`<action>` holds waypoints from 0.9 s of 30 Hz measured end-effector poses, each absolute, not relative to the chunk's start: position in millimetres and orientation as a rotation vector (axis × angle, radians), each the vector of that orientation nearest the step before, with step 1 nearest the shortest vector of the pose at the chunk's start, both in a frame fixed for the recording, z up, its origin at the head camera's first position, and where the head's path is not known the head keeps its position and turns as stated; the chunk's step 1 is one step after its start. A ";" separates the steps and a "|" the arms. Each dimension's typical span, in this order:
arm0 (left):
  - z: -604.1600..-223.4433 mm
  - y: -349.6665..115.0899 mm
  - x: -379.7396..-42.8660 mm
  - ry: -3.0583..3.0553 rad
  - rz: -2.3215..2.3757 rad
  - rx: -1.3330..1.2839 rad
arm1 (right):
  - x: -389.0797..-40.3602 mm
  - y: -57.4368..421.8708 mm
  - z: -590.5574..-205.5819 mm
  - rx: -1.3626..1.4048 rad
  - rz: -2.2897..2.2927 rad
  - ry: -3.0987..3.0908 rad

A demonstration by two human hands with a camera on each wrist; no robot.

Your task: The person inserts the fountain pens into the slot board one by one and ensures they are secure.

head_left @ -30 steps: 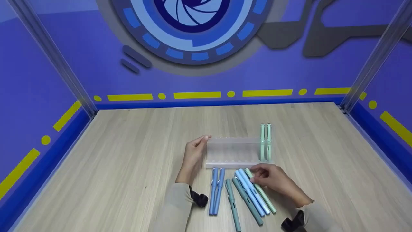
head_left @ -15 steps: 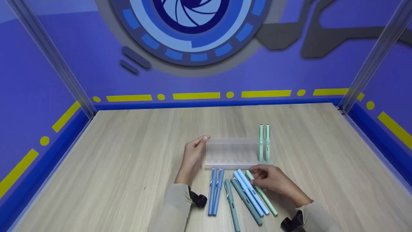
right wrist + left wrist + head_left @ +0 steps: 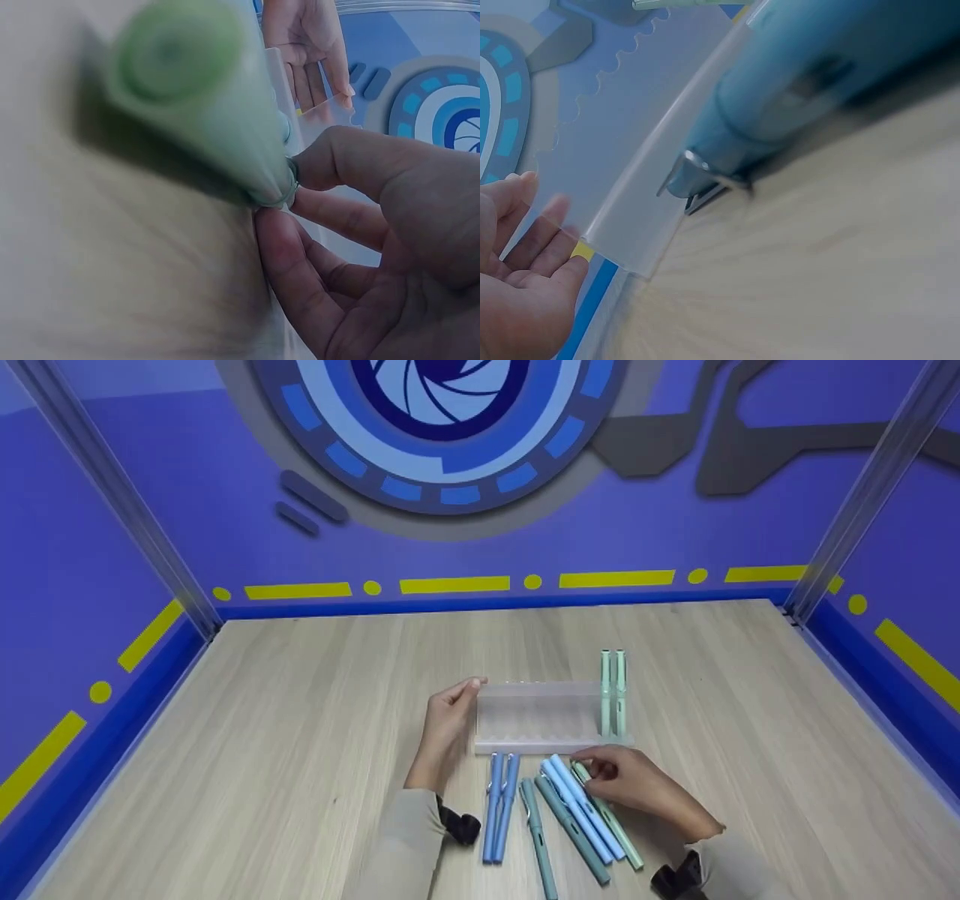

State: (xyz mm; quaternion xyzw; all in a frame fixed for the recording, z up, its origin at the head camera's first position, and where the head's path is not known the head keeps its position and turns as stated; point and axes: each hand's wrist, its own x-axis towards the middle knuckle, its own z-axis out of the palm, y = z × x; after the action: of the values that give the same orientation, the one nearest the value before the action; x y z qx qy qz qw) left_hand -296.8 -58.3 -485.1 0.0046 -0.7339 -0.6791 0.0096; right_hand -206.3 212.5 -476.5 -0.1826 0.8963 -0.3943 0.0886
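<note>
A clear plastic pen rack stands mid-table, with two mint-green pens upright at its right end. My left hand holds the rack's upper left corner between thumb and fingers, which show at the panel's edge in the left wrist view. In front of the rack, my right hand pinches the upper end of a light green pen lying slanted on the table. The right wrist view shows thumb and fingertips around that end of the pen, its other end close to the camera.
Left of the green pen lie two light blue pens, then a dark teal pen and another teal pen. Two medium blue pens lie side by side near my left wrist. Blue panels wall the table's back and sides.
Both hands keep their holds, with hardly any movement. The lower end of the green pen has swung slightly away from the light blue pens. The head view has shifted slightly.
</note>
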 end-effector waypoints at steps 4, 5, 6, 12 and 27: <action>-485.3 -58.7 -295.9 -2.306 -2.106 0.008 | -206.4 213.2 -476.1 -0.591 -1.167 2.677; -485.3 -58.8 -295.8 -2.306 -2.107 0.008 | -206.1 213.3 -475.6 -0.599 -1.170 2.677; -485.4 -58.8 -295.8 -2.305 -2.105 0.004 | -206.0 213.2 -475.3 -0.602 -1.174 2.678; -485.1 -58.8 -296.8 -2.305 -2.097 -0.002 | -204.9 209.5 -474.8 -0.504 -1.203 2.674; -484.5 -57.9 -296.0 -2.284 -2.115 0.004 | -208.1 215.2 -476.1 -0.406 -1.337 2.587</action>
State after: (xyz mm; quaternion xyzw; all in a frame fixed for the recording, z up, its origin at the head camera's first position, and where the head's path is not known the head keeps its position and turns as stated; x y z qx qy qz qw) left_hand -296.0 -57.9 -484.5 0.0012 -0.7337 -0.6794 0.0141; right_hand -208.1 215.2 -476.1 -0.1373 0.8755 -0.4523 0.1004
